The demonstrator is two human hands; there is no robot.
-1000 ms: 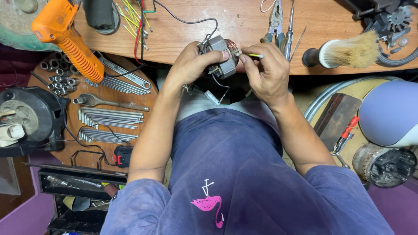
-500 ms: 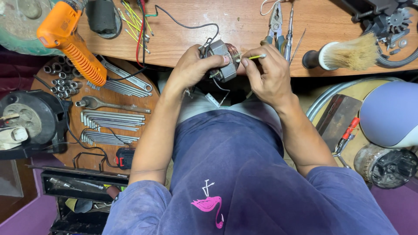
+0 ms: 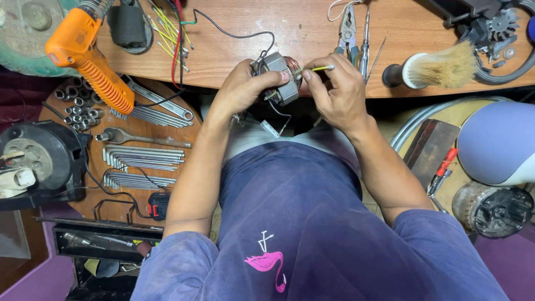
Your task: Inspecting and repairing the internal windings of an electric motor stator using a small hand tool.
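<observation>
Clamped around a small grey metal motor stator with copper windings (image 3: 281, 78), the left hand (image 3: 242, 89) holds it at the front edge of the brown wooden workbench (image 3: 312, 33), fingers wrapped over the laminated core. The right hand (image 3: 334, 95) is closed in a pinch on a thin yellow-sleeved wire lead (image 3: 319, 68), thumb and forefinger together just beside the windings. Whether the lead is already seated in the coil or only touching it cannot be told from this angle.

Beyond the hands, pliers and slim metal probes (image 3: 356, 33) lie on the bench. A round bristle brush with a black handle (image 3: 434, 71) rests to the right of them. An orange pistol-shaped power tool (image 3: 89, 56) hangs over the left bench edge. Below it, a round wooden board (image 3: 184, 134) carries a row of steel spanners (image 3: 139, 161) and sockets.

Risk, as judged: the stator sits partly past the bench edge, so a slackened left grip could drop it. Excess pull on the lead could tear the fine copper winding or strip its sleeve.
</observation>
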